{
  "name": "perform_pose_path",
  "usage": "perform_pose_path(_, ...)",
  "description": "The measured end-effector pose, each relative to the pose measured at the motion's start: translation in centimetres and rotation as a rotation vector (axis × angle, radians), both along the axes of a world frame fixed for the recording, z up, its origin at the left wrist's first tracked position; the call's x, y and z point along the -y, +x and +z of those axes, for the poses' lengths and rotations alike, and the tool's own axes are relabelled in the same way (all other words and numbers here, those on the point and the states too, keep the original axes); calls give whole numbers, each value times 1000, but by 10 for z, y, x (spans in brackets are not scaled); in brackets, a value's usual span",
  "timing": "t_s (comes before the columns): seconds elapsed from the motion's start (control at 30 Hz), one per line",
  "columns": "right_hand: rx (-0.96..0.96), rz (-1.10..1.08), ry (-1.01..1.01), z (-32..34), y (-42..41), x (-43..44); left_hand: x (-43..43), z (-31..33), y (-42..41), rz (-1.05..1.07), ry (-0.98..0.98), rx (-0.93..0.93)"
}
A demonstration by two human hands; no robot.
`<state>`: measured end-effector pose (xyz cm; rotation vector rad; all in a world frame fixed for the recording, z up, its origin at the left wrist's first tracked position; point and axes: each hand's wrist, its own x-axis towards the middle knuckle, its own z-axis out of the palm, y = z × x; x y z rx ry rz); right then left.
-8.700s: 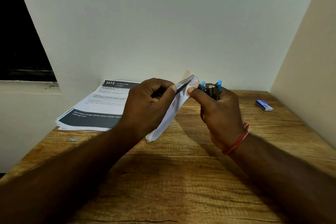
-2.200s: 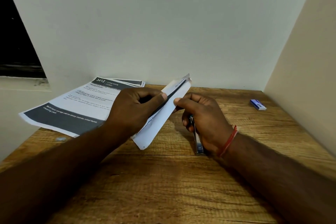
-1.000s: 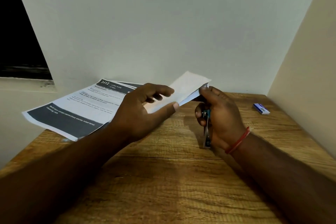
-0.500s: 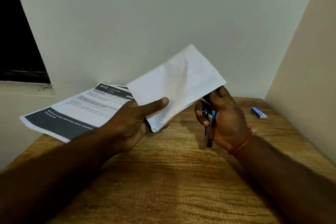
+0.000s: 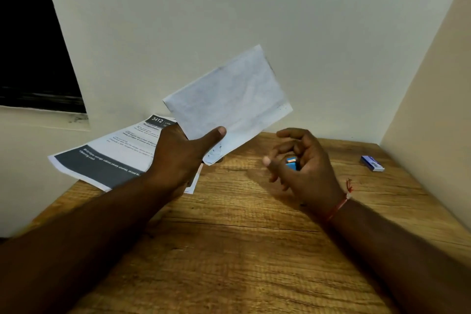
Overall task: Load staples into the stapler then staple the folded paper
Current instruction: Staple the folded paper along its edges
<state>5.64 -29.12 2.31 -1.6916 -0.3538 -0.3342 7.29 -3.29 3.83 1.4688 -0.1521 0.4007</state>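
Head: blue box (image 5: 372, 163) far R; printouts (image 5: 112, 153) behind L hand (image 5: 178, 158).

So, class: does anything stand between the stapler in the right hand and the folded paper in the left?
Nothing visible does. The left hand holds the folded paper up; the right hand holds the stapler beside it, only open air between.

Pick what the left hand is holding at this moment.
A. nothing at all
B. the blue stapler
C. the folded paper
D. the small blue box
C: the left hand holds the folded paper by its lower corner, thumb on the front, raised above the table, while the blue stapler sits among the curled fingers of the right hand.
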Motion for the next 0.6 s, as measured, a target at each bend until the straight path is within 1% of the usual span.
perform_pose_path(0.03, -53, 5, -89, -3, 0, -1, -1, -1, 2, -6, -3, 5)
perform_pose_path(0.07, -84, -20, -222, -6, 2, -2, -2, -1, 3, -5, -3, 13)
perform_pose_path(0.1, -95, -57, -364, -8, 3, -2, -3, -1, 3, 3, 7, 23)
perform_pose_path(0.13, -102, -74, -462, -8, 4, -2, -4, -1, 3, 10, 16, 25)
perform_pose_path(0.2, -156, -37, -533, -5, 4, -2, -5, -2, 5, 3, 6, 16)
perform_pose_path(0.3, -228, 103, -473, 0, 3, 1, -4, -3, 7, -54, -54, -12)
perform_pose_path(0.33, -238, 131, -416, 3, 1, 1, -3, -3, 7, -70, -68, -25)
perform_pose_path(0.43, -354, 205, -69, 5, -1, -4, -2, -3, 8, -107, -90, -56)
perform_pose_path(0.47, -384, 209, 1, 5, -2, -7, -1, -3, 8, -125, -93, -64)
perform_pose_path(0.6, -363, 250, 126, 5, -5, -21, 1, -3, 6, -194, -84, -88)
